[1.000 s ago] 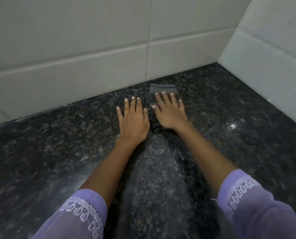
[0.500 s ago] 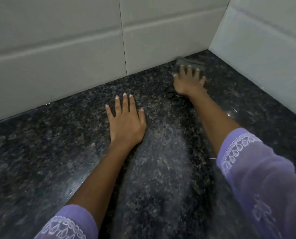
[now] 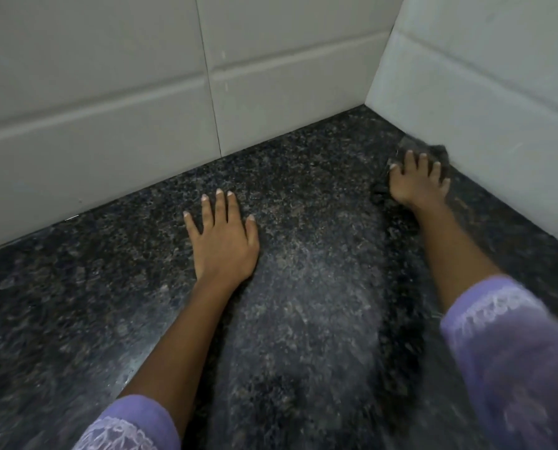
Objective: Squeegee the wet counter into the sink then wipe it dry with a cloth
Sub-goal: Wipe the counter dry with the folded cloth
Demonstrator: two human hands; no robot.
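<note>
At the upper right of the frame, the right hand (image 3: 415, 185) presses down with spread fingers on a dark grey crumpled cloth (image 3: 441, 152). The cloth shows just past the fingertips and touches the foot of the pale tiled wall (image 3: 485, 92). The left hand (image 3: 222, 241) rests palm down, fingers straight and apart, on the black speckled granite desk (image 3: 76, 303) at mid-frame, well apart from the cloth.

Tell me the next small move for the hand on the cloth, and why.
Probably drag the cloth toward you along the foot of the side wall. The right hand presses it where the counter meets that wall, so that edge strip is the natural next pass. The left hand rests flat, well clear of that path. Wetness there is too blurred to judge.
</note>
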